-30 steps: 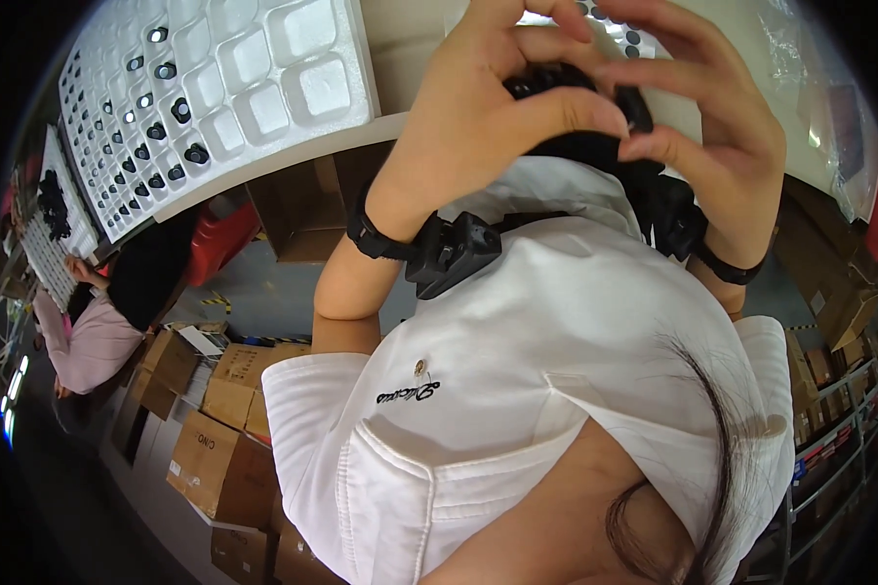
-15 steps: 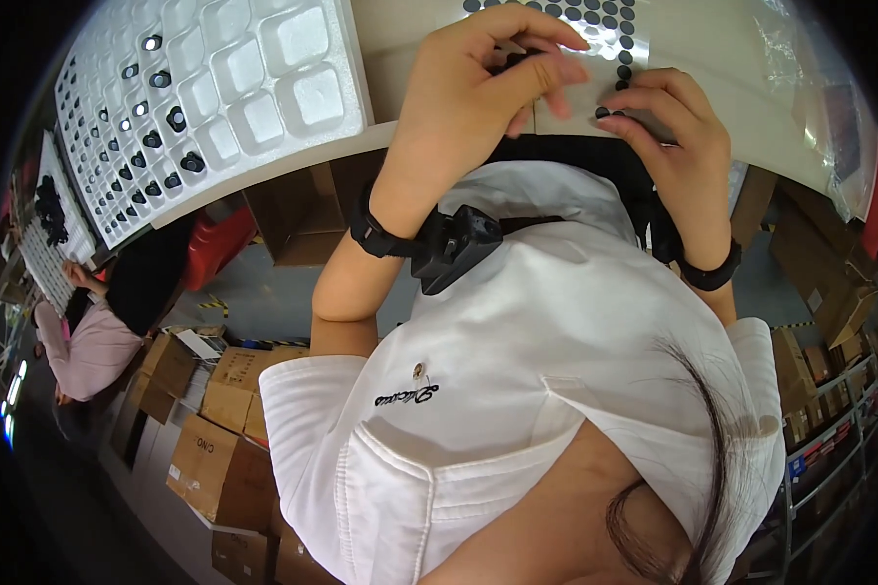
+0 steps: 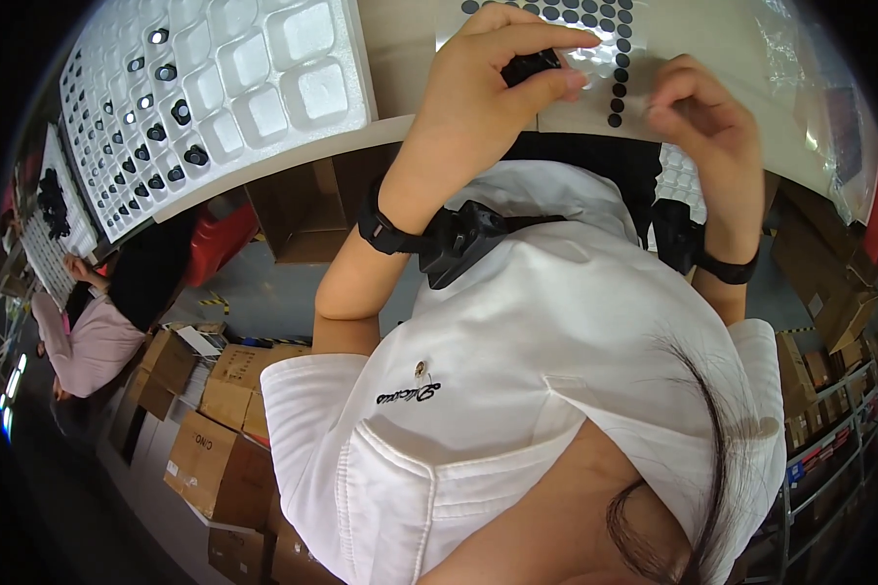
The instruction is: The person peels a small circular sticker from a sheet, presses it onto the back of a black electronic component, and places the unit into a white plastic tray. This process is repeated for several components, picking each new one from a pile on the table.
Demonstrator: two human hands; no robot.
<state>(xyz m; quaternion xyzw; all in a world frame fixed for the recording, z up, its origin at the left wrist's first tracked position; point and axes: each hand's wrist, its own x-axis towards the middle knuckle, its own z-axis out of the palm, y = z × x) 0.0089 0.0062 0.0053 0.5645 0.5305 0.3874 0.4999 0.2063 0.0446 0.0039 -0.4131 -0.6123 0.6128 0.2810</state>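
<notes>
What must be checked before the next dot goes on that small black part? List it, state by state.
1. Small black part held in the left hand: ok, pinched between thumb and fingers.
2. Right hand at the sheet of black dots: ok, fingertips pinched beside it.
3. Dot actually on the right fingertips: cannot tell, too small to see.
4. Dots left on the sheet: ok, several rows show.
5. White foam tray has free pockets: ok, the pockets nearest the left hand are empty.
6. Which face of the part is turned up: cannot tell, fingers cover it.
</notes>
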